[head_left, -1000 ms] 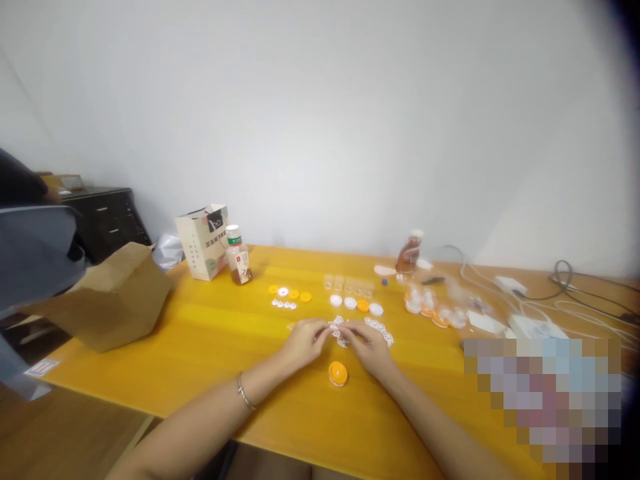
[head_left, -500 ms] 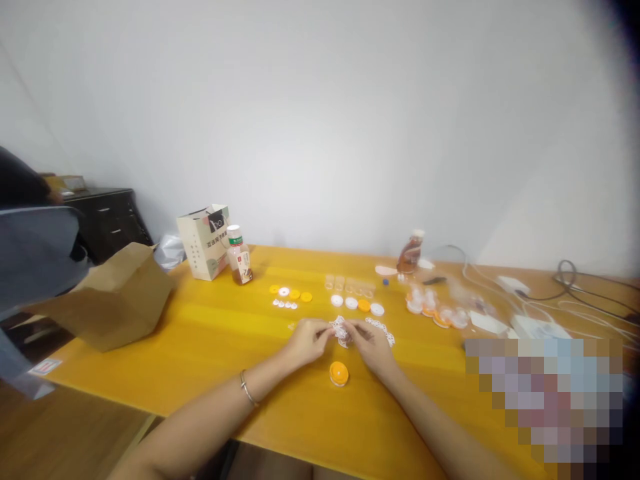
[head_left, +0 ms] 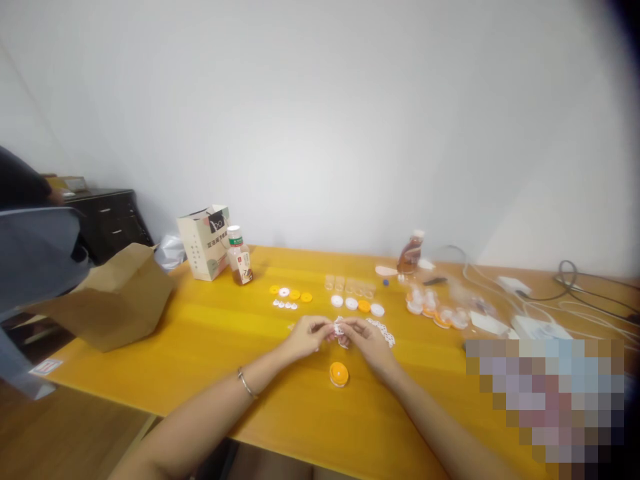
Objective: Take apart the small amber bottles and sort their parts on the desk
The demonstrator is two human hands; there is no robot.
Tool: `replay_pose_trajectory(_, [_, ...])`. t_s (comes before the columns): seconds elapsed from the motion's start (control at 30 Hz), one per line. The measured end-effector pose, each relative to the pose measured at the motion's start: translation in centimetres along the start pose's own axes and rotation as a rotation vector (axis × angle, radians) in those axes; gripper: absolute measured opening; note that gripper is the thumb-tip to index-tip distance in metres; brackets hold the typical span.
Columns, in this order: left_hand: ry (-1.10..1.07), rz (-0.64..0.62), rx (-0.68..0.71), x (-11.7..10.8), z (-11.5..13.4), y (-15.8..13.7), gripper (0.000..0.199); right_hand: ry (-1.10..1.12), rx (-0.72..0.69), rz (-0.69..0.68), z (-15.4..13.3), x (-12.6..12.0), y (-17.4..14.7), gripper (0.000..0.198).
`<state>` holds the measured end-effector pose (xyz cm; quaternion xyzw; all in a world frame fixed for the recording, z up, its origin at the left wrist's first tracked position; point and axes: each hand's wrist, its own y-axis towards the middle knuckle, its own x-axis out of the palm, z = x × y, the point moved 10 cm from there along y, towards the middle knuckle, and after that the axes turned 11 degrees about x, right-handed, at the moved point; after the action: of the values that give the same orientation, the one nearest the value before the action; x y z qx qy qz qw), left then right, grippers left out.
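My left hand (head_left: 309,335) and my right hand (head_left: 367,340) meet over the table, fingertips pinched on a small white openwork plastic piece (head_left: 339,328). Fingers cover much of it. Just beyond my right hand lies a cluster of similar white openwork pieces (head_left: 384,331). Closer to me rests a round orange-and-white part (head_left: 339,374) with a domed top. Past my hands is a row of white and orange discs (head_left: 351,303), with clear cups (head_left: 350,287) behind it. To the left are yellow and white rings (head_left: 295,295) and several small white parts (head_left: 285,305).
A brown paper bag (head_left: 120,300) stands at the table's left, near a printed carton bag (head_left: 203,243) and a labelled bottle (head_left: 240,257). Rightward are a brown bottle (head_left: 410,253), orange-and-white assemblies (head_left: 435,308) and cables (head_left: 565,277). Someone's dark sleeve (head_left: 23,177) shows at far left.
My hands have drawn closer together, and my fingers now cover more of the white openwork piece. Everything else on the table stays where it was.
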<state>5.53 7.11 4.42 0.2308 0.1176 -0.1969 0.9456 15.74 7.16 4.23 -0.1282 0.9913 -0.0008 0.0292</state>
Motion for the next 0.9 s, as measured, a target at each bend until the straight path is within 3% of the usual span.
replay_pose_trajectory(0.43, [0.052,0.01,0.046,0.1,0.4,0.0,0.034,-0.042,0.008,-0.014,0.2,0.2,-0.1,0.036])
replay_pose_trajectory(0.57, [0.052,0.066,-0.009,-0.9,-0.5,-0.1,0.036,-0.12,-0.038,0.109,-0.3,-1.5,0.0,0.033])
replay_pose_trajectory(0.73, [0.024,0.232,0.099,-3.5,0.6,0.4,0.033,-0.281,-0.08,0.269,-0.4,-3.7,0.5,0.028])
replay_pose_trajectory(0.9, [0.041,0.177,0.013,-2.7,-0.9,0.3,0.034,-0.437,-0.095,0.28,0.3,-3.2,1.3,0.023])
